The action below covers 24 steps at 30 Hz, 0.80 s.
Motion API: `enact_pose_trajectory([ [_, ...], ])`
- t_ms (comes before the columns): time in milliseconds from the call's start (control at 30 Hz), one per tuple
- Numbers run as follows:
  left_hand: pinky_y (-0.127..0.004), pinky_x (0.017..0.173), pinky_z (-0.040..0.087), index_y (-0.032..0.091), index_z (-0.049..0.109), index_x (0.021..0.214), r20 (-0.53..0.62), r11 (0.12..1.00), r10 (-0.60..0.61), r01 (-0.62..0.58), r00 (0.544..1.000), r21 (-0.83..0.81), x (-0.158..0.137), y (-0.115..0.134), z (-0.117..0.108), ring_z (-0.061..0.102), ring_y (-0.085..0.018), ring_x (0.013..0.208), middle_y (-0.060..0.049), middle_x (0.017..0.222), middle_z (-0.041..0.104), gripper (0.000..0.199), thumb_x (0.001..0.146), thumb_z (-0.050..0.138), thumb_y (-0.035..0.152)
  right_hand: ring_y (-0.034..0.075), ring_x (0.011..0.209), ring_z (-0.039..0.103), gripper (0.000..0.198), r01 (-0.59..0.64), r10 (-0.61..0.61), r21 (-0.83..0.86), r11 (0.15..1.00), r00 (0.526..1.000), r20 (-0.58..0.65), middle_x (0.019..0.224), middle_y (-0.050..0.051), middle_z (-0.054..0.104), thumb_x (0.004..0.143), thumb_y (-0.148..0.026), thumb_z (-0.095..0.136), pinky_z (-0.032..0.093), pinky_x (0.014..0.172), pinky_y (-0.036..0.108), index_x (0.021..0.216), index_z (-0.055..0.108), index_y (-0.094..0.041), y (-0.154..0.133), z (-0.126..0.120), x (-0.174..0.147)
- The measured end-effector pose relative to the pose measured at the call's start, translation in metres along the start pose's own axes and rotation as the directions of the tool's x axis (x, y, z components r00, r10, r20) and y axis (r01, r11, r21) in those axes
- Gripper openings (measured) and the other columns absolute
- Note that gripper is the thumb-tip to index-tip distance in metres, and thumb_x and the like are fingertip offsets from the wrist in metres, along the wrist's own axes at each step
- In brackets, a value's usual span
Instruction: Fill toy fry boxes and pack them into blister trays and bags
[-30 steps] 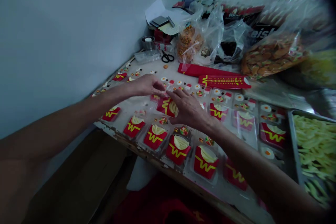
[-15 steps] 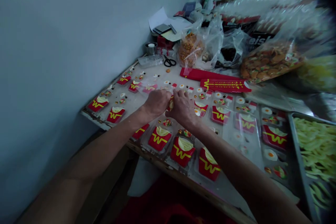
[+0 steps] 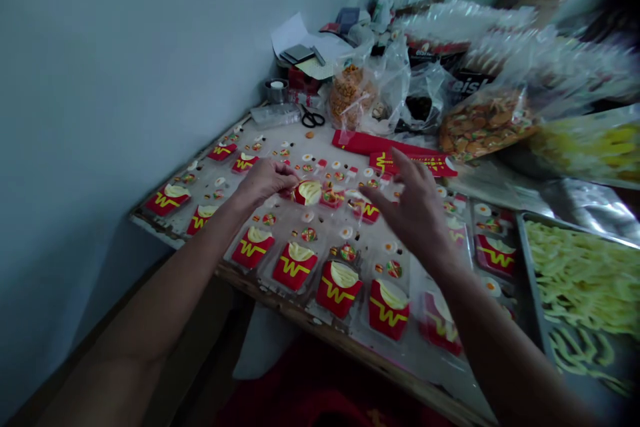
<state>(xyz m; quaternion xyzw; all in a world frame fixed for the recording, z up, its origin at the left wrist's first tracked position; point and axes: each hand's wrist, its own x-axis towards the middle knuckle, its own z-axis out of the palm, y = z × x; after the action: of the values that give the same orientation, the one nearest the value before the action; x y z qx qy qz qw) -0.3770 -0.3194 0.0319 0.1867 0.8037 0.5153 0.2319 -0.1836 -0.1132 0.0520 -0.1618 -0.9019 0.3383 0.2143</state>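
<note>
My left hand (image 3: 267,180) is closed in a pinch at the left edge of a clear package with a red fries box (image 3: 307,193) and pale fry pieces in it. What the fingertips hold, if anything, is too small to make out. My right hand (image 3: 413,210) hovers over the table to the right, fingers apart and nothing in it. Around both hands lie rows of clear plastic packages, each with a red box with a yellow zigzag (image 3: 291,268), pale fry strips and small fried-egg, burger and pizza-like pieces.
A metal tray (image 3: 535,293) of pale strips stands at the right. Red printed cards (image 3: 370,142), black scissors (image 3: 313,119) and a bag of orange-brown pieces (image 3: 490,120) lie farther back. The wall borders the table's left side.
My hands have parted: the left has moved left, the right has lifted away to the right and opened. The view has shifted slightly to the right.
</note>
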Motion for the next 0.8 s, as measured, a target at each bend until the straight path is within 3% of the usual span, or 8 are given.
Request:
enact_pose_trajectory([
  [67,-0.022,0.054,0.046,0.014,0.072,0.074,0.001,0.998,-0.02,0.02,1.0,-0.052,0.003,0.002,-0.003,0.053,-0.009,0.052,0.001,0.061,0.063,0.018,0.06,0.075,0.024,0.024,0.077,0.067,0.075,-0.341,0.29,0.303,0.89,0.935,0.201,0.113,0.017,0.07,0.081,-0.061,0.069,0.053,0.059,0.035,0.14,0.052,-0.018,0.024,-0.01,-0.011],
  [133,-0.022,0.055,0.046,0.014,0.072,0.075,-0.002,0.999,-0.004,0.004,1.0,-0.047,0.002,0.004,-0.001,0.053,-0.009,0.052,0.001,0.061,0.064,0.019,0.06,0.075,0.025,0.015,0.061,0.063,0.062,-0.565,0.348,0.52,0.641,0.817,0.46,0.102,0.014,0.073,0.079,-0.058,0.074,0.047,0.047,0.026,0.123,0.064,-0.016,0.042,-0.005,-0.021],
  [167,-0.022,0.055,0.046,0.014,0.073,0.076,-0.004,1.0,0.022,-0.022,1.0,-0.014,0.001,0.005,0.002,0.054,-0.009,0.053,0.001,0.062,0.064,0.019,0.061,0.074,0.026,0.012,0.057,0.061,0.055,-0.616,0.312,0.591,0.52,0.782,0.54,0.099,0.012,0.074,0.077,-0.054,0.077,0.045,0.045,0.023,0.115,0.067,-0.016,0.048,0.002,-0.025],
  [233,-0.022,0.054,0.045,0.014,0.074,0.078,-0.016,0.991,0.101,-0.1,0.995,0.093,-0.004,0.006,0.011,0.057,-0.011,0.055,0.0,0.064,0.066,0.019,0.062,0.071,0.025,0.008,0.053,0.059,0.043,-0.632,0.255,0.695,0.343,0.775,0.579,0.092,0.009,0.075,0.073,-0.045,0.084,0.043,0.043,0.017,0.101,0.071,-0.016,0.052,0.018,-0.031],
  [333,-0.022,0.053,0.043,0.014,0.074,0.077,-0.014,0.951,0.221,-0.212,0.975,0.224,-0.017,0.009,0.029,0.059,-0.012,0.057,-0.001,0.066,0.068,0.017,0.064,0.067,0.023,0.007,0.052,0.061,0.033,-0.617,0.298,0.76,0.205,0.779,0.552,0.076,0.006,0.074,0.065,-0.036,0.091,0.045,0.043,0.013,0.081,0.071,-0.014,0.045,0.042,-0.037],
  [533,-0.021,0.052,0.038,0.014,0.073,0.072,0.06,0.903,0.304,-0.307,0.951,0.301,-0.051,0.018,0.058,0.056,-0.011,0.056,0.001,0.061,0.066,0.012,0.068,0.064,0.022,0.012,0.057,0.067,0.035,-0.58,0.32,0.791,0.196,0.8,0.507,0.075,0.007,0.074,0.064,-0.041,0.088,0.052,0.051,0.018,0.078,0.069,-0.015,0.008,0.076,-0.044],
  [700,-0.022,0.055,0.042,0.016,0.072,0.072,-0.049,0.904,0.311,-0.28,0.949,0.323,-0.066,0.017,0.075,0.059,-0.012,0.058,0.001,0.064,0.068,0.01,0.069,0.063,0.012,0.005,0.037,0.043,0.028,-0.512,0.244,0.816,0.27,0.856,0.456,0.052,-0.003,0.059,0.061,-0.035,0.083,0.027,0.036,0.018,0.067,0.064,-0.016,-0.004,0.106,-0.031],
  [800,-0.023,0.062,0.048,0.018,0.073,0.077,-0.162,0.881,0.385,-0.309,0.909,0.359,-0.086,0.007,0.08,0.065,-0.014,0.065,-0.001,0.072,0.073,0.011,0.075,0.065,0.01,0.003,0.037,0.034,0.026,-0.513,0.152,0.809,0.286,0.858,0.491,0.049,-0.007,0.053,0.059,-0.033,0.083,0.023,0.038,0.019,0.065,0.064,-0.017,-0.004,0.116,-0.026],
])
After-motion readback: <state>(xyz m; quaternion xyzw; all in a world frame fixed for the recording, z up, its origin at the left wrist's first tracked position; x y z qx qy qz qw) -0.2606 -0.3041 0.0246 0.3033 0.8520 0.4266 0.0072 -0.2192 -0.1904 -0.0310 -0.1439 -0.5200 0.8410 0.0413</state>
